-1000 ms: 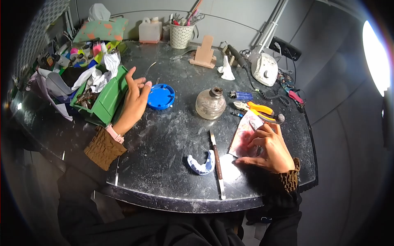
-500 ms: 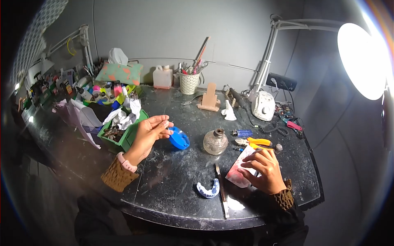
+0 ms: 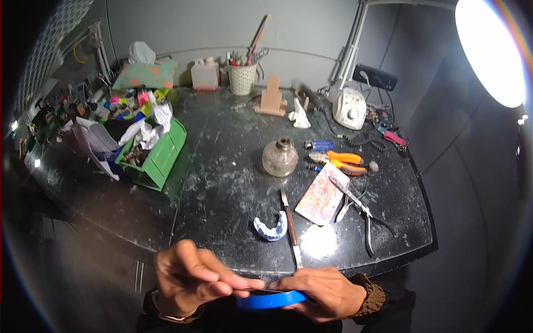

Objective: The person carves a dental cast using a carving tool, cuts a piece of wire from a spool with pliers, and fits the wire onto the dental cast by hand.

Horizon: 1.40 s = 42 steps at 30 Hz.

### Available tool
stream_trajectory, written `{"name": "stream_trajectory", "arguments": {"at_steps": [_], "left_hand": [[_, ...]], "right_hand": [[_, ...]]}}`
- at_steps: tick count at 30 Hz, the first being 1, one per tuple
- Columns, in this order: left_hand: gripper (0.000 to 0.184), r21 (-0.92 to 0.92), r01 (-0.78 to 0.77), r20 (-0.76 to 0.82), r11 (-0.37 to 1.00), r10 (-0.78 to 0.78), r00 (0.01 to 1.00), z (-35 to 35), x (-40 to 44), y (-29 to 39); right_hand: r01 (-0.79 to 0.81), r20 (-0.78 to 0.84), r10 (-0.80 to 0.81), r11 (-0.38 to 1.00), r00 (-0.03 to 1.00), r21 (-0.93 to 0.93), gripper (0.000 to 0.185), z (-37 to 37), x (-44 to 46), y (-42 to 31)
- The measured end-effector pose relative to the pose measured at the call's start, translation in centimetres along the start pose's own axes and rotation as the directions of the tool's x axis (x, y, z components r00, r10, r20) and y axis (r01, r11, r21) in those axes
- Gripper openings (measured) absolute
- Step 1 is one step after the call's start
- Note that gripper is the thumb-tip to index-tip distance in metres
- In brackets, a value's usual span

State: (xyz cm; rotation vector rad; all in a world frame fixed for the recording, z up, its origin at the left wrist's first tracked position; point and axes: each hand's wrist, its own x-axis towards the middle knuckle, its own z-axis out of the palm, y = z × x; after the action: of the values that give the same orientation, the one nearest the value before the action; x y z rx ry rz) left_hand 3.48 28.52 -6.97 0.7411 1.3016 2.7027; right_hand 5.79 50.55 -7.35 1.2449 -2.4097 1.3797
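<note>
Near the front edge of the bench, my right hand (image 3: 325, 291) is closed around one side of a round blue wire spool (image 3: 269, 301), held roughly edge-on. Beside it, my left hand (image 3: 202, 277) has its fingertips pinched at the spool's upper rim, where a thin dark line like wire shows between both hands; its full course is hidden. Just beyond my hands lie a wax knife (image 3: 292, 230) with a brown handle and a bluish-white horseshoe-shaped dental piece (image 3: 271, 226). A pink-stained card (image 3: 323, 194) sits right of the knife, with metal pliers (image 3: 361, 205) overlapping its edge.
A glass spirit burner (image 3: 280, 158) stands mid-bench. Orange-handled cutters (image 3: 344, 157) and a blue lighter (image 3: 320, 146) lie to its right. A green bin (image 3: 161, 161) with crumpled foil is at left. A white micromotor unit (image 3: 350, 109) stands under the bright lamp (image 3: 488, 53).
The blue spool has come down toward me from the bench's middle with my left hand. My right hand has left the card and pliers and now grips the spool. The view has shifted.
</note>
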Motion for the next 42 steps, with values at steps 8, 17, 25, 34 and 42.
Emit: {"name": "stream_trajectory", "arguments": {"at_steps": [8, 17, 25, 34, 42], "left_hand": [[0.013, -0.231, -0.196, -0.222, 0.953, 0.144, 0.964, -4.2, -5.5, -2.7], [0.017, 0.238, 0.118, 0.206, 0.964, -0.169, 0.964, -0.3, -5.6, -4.2], [0.046, 0.901, -0.22, 0.335, 0.373, -0.278, 0.9, -2.6, -0.2, -3.1], [0.026, 0.949, -0.31, 0.294, -0.052, -0.206, 0.933, -1.8, 0.4, -6.8], [0.05, 0.977, -0.081, 0.102, 0.196, -0.1, 0.99, -1.5, -0.5, -5.9]], "right_hand": [[-0.403, 0.113, 0.412, 0.732, 0.904, 0.549, 0.03, 3.3, -5.9, 0.8], [-0.273, 0.175, 0.219, 0.866, 0.96, 0.418, 0.013, 7.3, -7.1, 0.3], [-0.062, -0.203, 0.202, 0.836, 0.958, 0.545, 0.012, 5.3, -9.4, 0.4], [-0.037, -0.19, 0.146, 0.874, 0.971, 0.484, 0.014, 3.0, -9.5, 0.2], [-0.18, -0.199, 0.297, 0.871, 0.934, 0.457, 0.016, 0.9, -9.6, 0.7]]}}
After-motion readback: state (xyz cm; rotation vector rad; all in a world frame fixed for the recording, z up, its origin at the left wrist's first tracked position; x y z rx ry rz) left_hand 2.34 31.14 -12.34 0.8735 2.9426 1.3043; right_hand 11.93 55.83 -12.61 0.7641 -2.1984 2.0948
